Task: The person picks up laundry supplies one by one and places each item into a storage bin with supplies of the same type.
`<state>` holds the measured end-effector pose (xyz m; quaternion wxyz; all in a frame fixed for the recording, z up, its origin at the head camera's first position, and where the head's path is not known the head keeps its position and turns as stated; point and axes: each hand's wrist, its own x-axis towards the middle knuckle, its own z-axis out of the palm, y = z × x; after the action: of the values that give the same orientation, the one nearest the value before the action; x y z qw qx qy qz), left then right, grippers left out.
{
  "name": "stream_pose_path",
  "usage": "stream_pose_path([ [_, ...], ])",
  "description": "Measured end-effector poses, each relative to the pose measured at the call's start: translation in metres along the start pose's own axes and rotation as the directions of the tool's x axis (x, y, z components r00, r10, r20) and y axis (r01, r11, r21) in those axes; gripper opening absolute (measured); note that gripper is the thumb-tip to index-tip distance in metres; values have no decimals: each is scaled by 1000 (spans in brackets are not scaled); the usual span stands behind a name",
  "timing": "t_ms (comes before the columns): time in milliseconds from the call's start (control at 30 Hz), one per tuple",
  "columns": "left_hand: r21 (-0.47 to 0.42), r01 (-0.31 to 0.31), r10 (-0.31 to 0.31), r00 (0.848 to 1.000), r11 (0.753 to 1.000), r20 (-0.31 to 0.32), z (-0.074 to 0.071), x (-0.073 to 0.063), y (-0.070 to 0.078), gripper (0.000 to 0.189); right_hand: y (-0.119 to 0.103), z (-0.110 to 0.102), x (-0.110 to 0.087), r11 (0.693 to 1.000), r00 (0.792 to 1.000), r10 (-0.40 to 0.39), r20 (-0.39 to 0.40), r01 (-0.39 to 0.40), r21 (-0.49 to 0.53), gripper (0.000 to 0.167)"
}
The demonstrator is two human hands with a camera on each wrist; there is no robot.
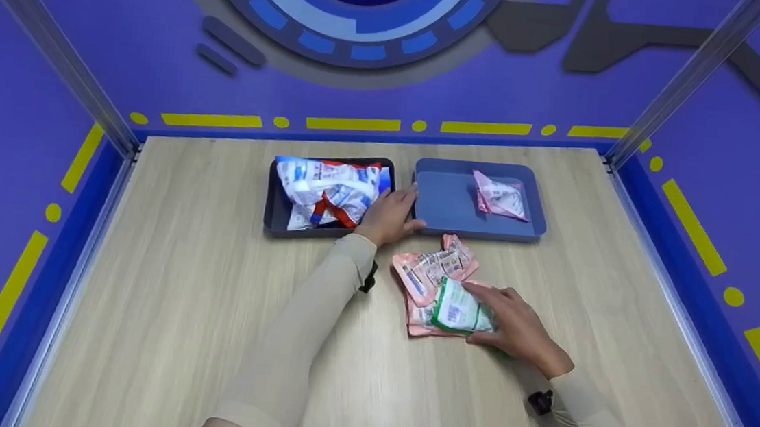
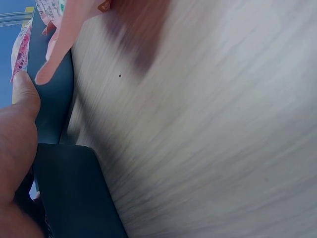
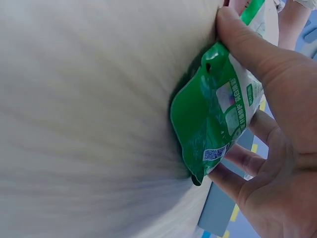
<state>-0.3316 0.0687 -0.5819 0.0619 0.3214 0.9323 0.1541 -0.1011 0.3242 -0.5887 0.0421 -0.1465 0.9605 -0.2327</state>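
Bench [image 1: 168, 277] spreads leftward; loose left hand [image 1: 390, 217] rests beside blue tray [image 1: 443, 204]; right hand [image 1: 518, 327] grasps green-edged packet [image 1: 458, 310], edge leftward, long axis unclear.

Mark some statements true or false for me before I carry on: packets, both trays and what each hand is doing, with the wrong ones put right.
1. The right hand holds a green-and-white packet. True.
2. In the head view, the dark tray stands left of the blue-gray tray. True.
3. The blue-gray tray has no packet in it. False: a pink-and-white packet lies inside.
4. The pink packets lie on the table, outside both trays. True.
5. Both hands hold packets. False: the left hand is at the neighbouring edges of the two trays and holds no packet.
6. The green-and-white packet lies in the dark tray. False: it is by the pink packets, outside both trays.
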Motion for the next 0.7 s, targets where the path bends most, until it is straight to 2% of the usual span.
stream_pose_path([
  [200, -9, -3, 3, 1000, 1000, -9, 1, 1, -1, 86, 1, -3, 4, 1000, 1000, -17, -2, 17, 15, 99],
  [700, -1, -3, 3, 1000, 1000, -5, 1, 1, -1, 88, 1, -5, 5, 998, 1000, 9, 19, -10, 61, 94],
])
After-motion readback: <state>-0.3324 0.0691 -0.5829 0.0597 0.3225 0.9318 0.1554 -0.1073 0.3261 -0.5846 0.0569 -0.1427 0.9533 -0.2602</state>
